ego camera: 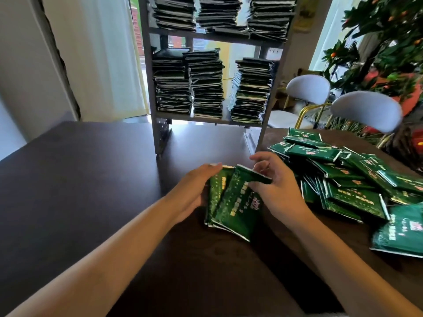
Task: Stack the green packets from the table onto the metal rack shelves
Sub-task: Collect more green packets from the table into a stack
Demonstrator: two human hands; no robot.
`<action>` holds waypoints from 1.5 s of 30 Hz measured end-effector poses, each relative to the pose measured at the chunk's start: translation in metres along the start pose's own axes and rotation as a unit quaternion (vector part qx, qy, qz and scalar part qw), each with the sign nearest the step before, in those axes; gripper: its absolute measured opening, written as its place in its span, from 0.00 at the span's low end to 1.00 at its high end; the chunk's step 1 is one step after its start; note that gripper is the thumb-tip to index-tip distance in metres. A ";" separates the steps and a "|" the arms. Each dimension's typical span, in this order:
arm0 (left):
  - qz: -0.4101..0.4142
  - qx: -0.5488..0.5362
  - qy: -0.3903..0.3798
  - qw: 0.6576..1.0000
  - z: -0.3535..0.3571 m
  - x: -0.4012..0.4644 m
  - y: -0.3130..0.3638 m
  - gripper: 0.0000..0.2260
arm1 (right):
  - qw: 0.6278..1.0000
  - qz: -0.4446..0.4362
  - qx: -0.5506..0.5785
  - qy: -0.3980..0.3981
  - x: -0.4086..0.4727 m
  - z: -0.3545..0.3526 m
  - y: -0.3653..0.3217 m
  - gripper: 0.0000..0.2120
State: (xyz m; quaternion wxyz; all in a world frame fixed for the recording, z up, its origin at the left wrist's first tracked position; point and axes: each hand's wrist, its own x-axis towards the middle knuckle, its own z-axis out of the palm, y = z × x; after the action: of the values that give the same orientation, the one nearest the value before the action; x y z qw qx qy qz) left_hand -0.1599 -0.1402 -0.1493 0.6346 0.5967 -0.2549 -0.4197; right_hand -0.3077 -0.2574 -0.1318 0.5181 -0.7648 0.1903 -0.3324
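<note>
Btwn both hands (229, 191): green packets (235, 207), glossy, fanned.

Bright room seen from my feed, daylight behind.
I see a dark counter (80, 179), white curtains (103, 53), two pale chairs (366, 110) and a fruiting tree (389, 42) at right.
</note>
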 end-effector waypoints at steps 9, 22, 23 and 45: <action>0.035 -0.007 0.024 0.999 -0.015 0.018 -0.018 0.19 | 0.939 0.035 -0.332 -0.086 0.033 -0.031 0.028 0.26; 0.075 0.015 0.089 0.993 -0.012 0.018 -0.027 0.33 | 0.885 0.193 -0.399 -0.145 0.029 -0.032 0.027 0.30; 0.074 0.015 0.088 0.993 -0.012 0.017 -0.027 0.36 | 0.902 0.186 -0.366 -0.131 0.028 -0.033 0.027 0.23; 0.101 0.108 0.012 0.989 0.013 -0.007 -0.022 0.18 | 0.853 0.033 -0.468 0.229 0.025 -0.078 0.034 0.10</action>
State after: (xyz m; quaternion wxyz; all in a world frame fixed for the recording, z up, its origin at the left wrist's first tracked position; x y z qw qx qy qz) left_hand -0.1793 -0.1402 -0.1678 0.6086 0.6381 -0.3497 -0.3165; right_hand -0.3433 -0.3388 -0.1368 0.0517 -0.8124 0.4617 -0.3523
